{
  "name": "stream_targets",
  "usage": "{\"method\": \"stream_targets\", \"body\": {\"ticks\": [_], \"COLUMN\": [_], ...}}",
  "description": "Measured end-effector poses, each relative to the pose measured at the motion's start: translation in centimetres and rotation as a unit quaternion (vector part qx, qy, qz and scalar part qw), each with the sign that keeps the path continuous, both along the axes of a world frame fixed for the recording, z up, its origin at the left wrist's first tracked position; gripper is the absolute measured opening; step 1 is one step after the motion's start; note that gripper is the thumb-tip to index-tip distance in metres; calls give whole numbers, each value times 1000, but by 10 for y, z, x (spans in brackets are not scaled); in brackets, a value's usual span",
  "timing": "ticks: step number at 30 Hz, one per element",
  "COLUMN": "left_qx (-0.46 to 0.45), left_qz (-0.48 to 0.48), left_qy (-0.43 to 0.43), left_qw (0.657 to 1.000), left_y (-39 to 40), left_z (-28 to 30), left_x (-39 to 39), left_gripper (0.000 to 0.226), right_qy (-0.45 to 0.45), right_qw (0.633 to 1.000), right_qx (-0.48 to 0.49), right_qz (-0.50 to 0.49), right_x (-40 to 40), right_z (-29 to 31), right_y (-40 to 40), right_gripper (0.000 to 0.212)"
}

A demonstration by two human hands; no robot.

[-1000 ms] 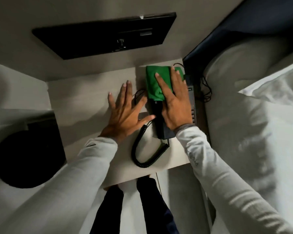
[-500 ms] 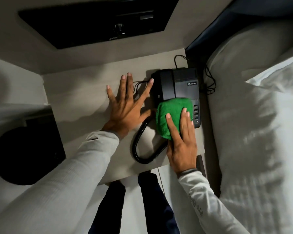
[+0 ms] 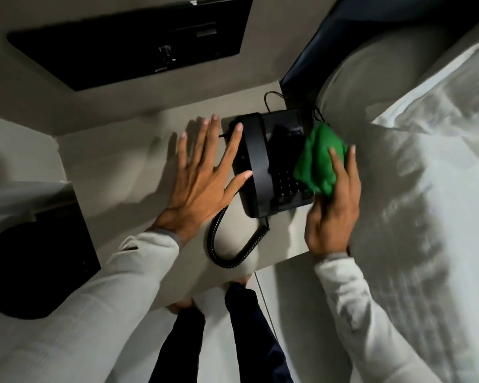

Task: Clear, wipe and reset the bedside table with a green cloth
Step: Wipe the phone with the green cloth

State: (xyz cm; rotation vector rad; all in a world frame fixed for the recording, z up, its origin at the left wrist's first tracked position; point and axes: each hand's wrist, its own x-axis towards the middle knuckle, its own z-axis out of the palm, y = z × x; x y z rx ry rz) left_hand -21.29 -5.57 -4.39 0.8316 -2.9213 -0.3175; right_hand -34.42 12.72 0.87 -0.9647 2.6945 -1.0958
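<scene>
Right hand (image 3: 333, 205) presses a bunched green cloth (image 3: 320, 158) against the right side of the black phone (image 3: 277, 172), its fingers (image 3: 336, 167) curled over the wad and gripping it from behind. The cloth sits at the phone's keypad edge, on the side nearest the bed (image 3: 415, 189); the view there is a little blurred, so how firmly it bears on the casing cannot be told.

The left hand (image 3: 202, 186) lies open and flat on the bench (image 3: 116, 167), fingers spread, with two fingertips touching the left flank of the receiver (most likely steadying the phone while the cloth works). It holds nothing.

The phone stands toward the back right corner of the bench, its coiled cord (image 3: 233, 244) looping forward almost to the front edge, and a thin cable (image 3: 271, 99) running off behind it. Nothing else is seen on the bench top.

As a judgement of progress: the phone is the only thing on the bench and it is in the middle of being wiped, so the job looks to be in its wiping stage. Whether the bare surface has had its pass cannot be read from here; no streaks or damp marks show. What seems left is finishing the phone, wiping under and around it, and tidying the cord.

Beyond the bench, a dark panel (image 3: 133, 48) hangs on the wall above, and a round black shape (image 3: 31, 269) sits low at the left.
</scene>
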Motion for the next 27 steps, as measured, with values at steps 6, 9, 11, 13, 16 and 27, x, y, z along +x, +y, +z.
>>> {"method": "stream_targets", "body": {"ticks": [6, 9, 11, 13, 16, 27], "left_qx": [7, -3, -14, -25, -40, -52], "left_qz": [-61, -50, -47, -50, -53, -51], "left_qy": [-15, -20, -26, -33, -41, -50], "left_qw": [998, 999, 998, 998, 997, 996], "left_y": [20, 24, 24, 25, 25, 26], "left_z": [-3, -9, -9, -9, -11, -6], "left_x": [-27, -27, -27, -27, -27, -28], "left_gripper": [80, 79, 79, 79, 79, 77], "right_qy": [7, 1, 24, 51, 100, 96], "right_qw": [966, 981, 985, 978, 965, 959], "right_qx": [156, 112, 105, 138, 189, 215], "right_qz": [205, 156, 135, 148, 151, 157], "right_x": [-49, -58, -64, -69, -68, -36], "right_z": [-37, -27, -25, -36, -57, -65], "right_y": [-38, -40, -54, -72, -80, -2], "right_gripper": [67, 57, 51, 50, 51, 53]}}
